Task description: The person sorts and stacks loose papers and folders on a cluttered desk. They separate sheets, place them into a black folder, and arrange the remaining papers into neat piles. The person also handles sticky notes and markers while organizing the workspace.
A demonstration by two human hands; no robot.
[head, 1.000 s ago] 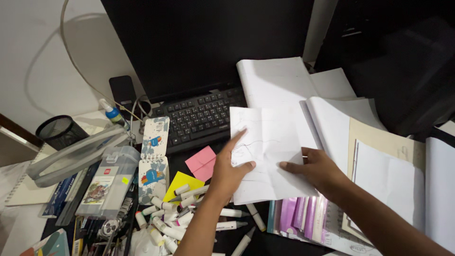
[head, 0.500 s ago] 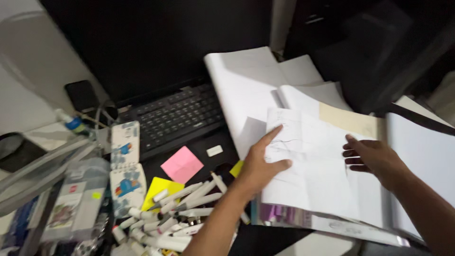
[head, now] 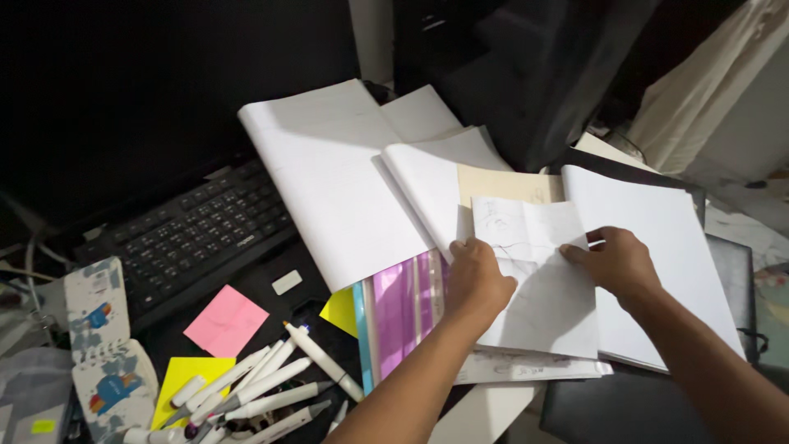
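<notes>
white creased sheet [head: 538, 284] pinched between left hand [head: 477, 279] and right hand [head: 616, 261], long axis running toward body, left slightly nearer.

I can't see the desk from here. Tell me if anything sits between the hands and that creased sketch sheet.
Nothing visible does. The left hand and the right hand both rest directly on the creased sketch sheet, one at each side edge. The sheet lies on top of the paper pile.
</notes>
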